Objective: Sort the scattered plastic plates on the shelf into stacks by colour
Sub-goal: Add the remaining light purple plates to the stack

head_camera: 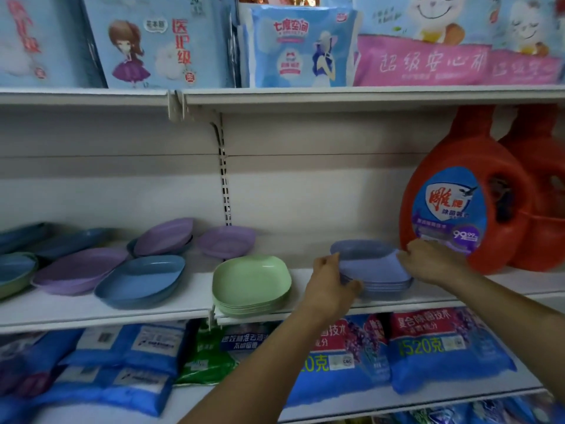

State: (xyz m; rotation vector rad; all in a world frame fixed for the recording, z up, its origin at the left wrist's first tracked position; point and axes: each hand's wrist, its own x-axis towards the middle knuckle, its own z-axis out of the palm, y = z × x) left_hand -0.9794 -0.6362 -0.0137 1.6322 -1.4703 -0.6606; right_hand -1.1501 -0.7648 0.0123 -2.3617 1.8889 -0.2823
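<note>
A stack of blue-violet plates (371,267) rests on the white middle shelf (101,310), right of centre. My left hand (331,281) grips its left rim and my right hand (431,261) holds its right rim. Just to the left is a neat stack of green plates (252,284). Loose plates lie scattered further left: a blue plate (140,280), a purple plate (79,269), a purple plate tilted on a blue one (166,237), another purple plate (227,240) and blue and green plates (15,270) at the left edge.
Two red detergent jugs (467,197) stand right behind my right hand. The upper shelf (305,97) hangs low over the plates and carries blue and pink packs. Blue and green bags (443,347) fill the shelf below.
</note>
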